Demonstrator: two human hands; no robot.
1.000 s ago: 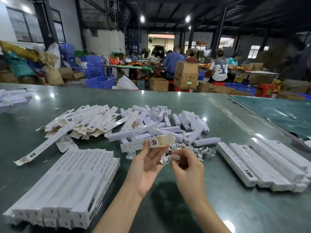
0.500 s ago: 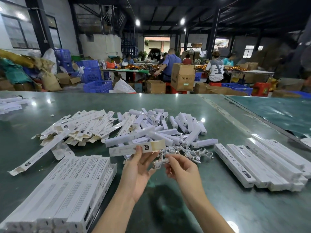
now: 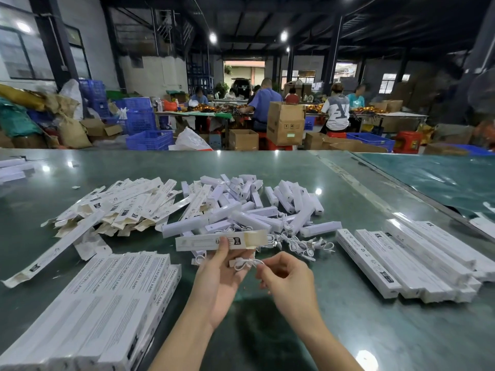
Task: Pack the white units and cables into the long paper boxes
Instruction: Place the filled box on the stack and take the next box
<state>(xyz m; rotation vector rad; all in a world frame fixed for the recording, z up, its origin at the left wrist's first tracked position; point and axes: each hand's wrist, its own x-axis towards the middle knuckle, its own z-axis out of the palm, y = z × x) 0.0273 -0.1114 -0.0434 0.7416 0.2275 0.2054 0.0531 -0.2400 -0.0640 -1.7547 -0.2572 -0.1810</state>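
The left hand (image 3: 222, 274) holds a long paper box (image 3: 221, 241) level above the bench (image 3: 348, 330), its thumb pressed on the front face and the fingers behind. The open end of the box, with a brown flap, points to the right. The right hand (image 3: 288, 281) is just beside the left one and pinches a small coiled white cable (image 3: 246, 263) between thumb and fingertips; the cable lies just below the open end of the box, near the left palm. Behind the hands, a heap of white units (image 3: 267, 207) rests on the bench, with loose cables (image 3: 305, 245) at its near edge. To the left of this heap lies a pile of flat unfolded boxes (image 3: 126, 204). Closed boxes are stacked at the near left (image 3: 107, 303), and another group (image 3: 417, 258) lies at the right.
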